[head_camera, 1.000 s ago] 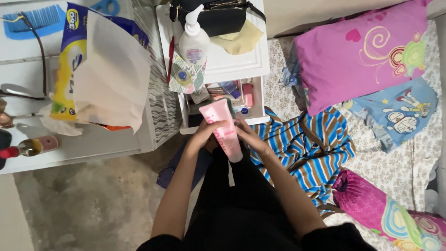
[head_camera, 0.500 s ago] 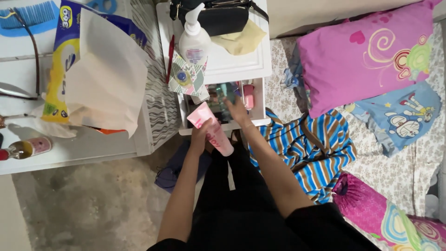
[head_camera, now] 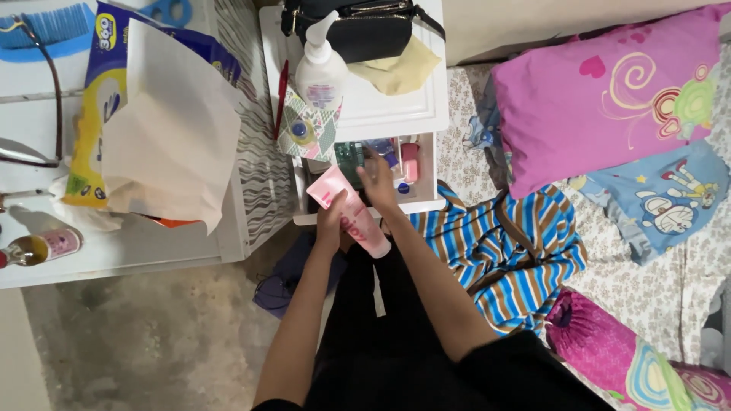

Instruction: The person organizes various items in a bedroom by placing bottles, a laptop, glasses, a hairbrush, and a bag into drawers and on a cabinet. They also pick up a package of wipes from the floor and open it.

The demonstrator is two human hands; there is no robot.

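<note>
From the head view, the left hand (head_camera: 329, 221) is wrapped around a pink tube (head_camera: 349, 211), held tilted just in front of the open drawer (head_camera: 381, 164) of the white nightstand (head_camera: 396, 114). At one o'clock from the tube, the right hand (head_camera: 378, 179) reaches into the drawer, fingers loosely spread. A pump bottle (head_camera: 320, 72) stands on top.

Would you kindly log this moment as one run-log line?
left hand: holds pink tube | right hand: reaching into open drawer of white nightstand | striped shirt: on bed
</note>
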